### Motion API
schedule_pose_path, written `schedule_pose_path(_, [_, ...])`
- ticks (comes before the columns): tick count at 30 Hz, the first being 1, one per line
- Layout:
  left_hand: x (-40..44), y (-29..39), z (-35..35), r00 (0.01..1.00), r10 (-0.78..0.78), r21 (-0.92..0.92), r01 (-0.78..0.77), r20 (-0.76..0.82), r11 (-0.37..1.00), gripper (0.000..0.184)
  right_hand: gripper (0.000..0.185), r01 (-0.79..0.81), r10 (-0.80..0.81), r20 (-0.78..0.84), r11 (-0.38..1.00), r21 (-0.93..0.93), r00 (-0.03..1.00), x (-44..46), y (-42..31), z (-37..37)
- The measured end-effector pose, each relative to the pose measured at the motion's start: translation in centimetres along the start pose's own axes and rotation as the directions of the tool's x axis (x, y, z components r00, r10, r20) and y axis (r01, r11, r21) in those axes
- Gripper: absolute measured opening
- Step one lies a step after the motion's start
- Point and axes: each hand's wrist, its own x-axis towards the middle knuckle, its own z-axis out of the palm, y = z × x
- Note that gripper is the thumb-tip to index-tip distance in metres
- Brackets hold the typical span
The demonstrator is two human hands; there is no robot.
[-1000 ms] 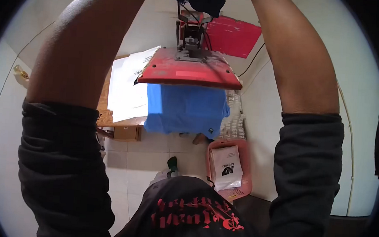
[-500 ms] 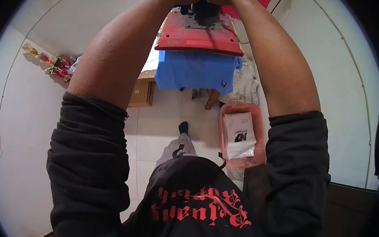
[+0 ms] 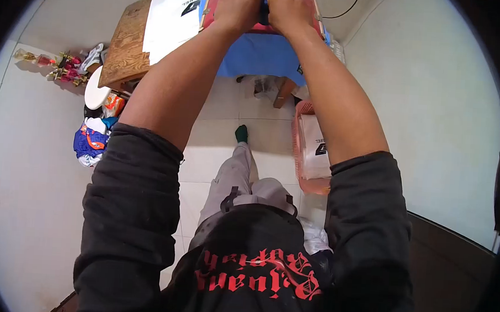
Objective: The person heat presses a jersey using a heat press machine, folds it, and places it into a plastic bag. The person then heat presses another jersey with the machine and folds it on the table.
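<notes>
A red heat press [image 3: 212, 5] stands at the top of the view, and a blue T-shirt [image 3: 259, 56] hangs from beneath its red plate toward me. Both arms reach forward to the press handle [image 3: 264, 13], whose dark middle shows between my fists. My left hand [image 3: 239, 9] is closed around it on the left. On the right side my right hand [image 3: 289, 12] grips the same handle, close beside the other hand. Most of the handle is covered by my fingers.
Left of the press, a wooden table [image 3: 133, 31] carries white printed packaging [image 3: 169, 22]. A pink basket [image 3: 297, 153] with a white printed package [image 3: 315, 143] sits on the floor at right. A white stool [image 3: 97, 91] and bundled clothes [image 3: 90, 140] stand at left.
My hands have come down and toward me with the handle, now over the red plate. The view has shifted, showing more of the wooden table at left.
</notes>
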Motion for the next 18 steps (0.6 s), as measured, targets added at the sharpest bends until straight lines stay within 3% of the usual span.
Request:
schedule_pose_path(2, [-0.8,0.1,2.5,0.996,-0.066,0.028,0.068,-0.066,0.997,0.021,0.015,0.039,-0.039,-0.019,0.999,0.009,0.999,-0.5,0.5,0.8])
schedule_pose_path(4, [-1.1,-0.1,3.5,1.000,0.007,0.036,-0.006,-0.022,0.999,0.027,0.015,0.056,-0.056,-0.060,0.998,-0.006,0.997,-1.2,0.6,1.8])
schedule_pose_path(5, [-1.5,0.1,3.3,1.000,0.020,0.026,-0.020,-0.014,0.999,0.028,0.016,-0.019,0.022,-0.052,0.999,0.047,0.998,-1.5,0.7,2.5])
schedule_pose_path(7, [-1.9,0.3,3.8,0.998,0.034,0.009,-0.034,-0.046,0.999,0.029,0.016,0.006,-0.001,-0.093,0.999,0.047,0.996,-1.9,1.2,3.5])
schedule_pose_path(10, [-1.9,-0.8,4.5,0.996,0.081,-0.093,-0.077,0.031,0.993,0.027,0.016,0.044,-0.044,-0.103,0.999,-0.006,0.994,-1.7,0.9,5.1])
schedule_pose_path(11, [-2.5,-1.1,6.0,0.987,0.140,0.019,-0.139,-0.077,0.990,0.026,0.015,0.055,-0.058,-0.098,0.998,-0.033,0.993,-2.1,1.1,6.0])
schedule_pose_path(14, [-3.9,0.5,8.6,0.973,-0.022,0.013,0.025,-0.228,1.000,0.025,0.014,0.043,-0.039,-0.161,0.999,0.021,0.986,-3.0,1.4,8.5])
schedule_pose_path(18, [-4.3,0.3,8.3,0.983,-0.027,-0.091,0.010,-0.183,0.996,0.023,0.015,-0.012,0.017,-0.113,0.999,0.041,0.993,-4.0,0.6,7.8])
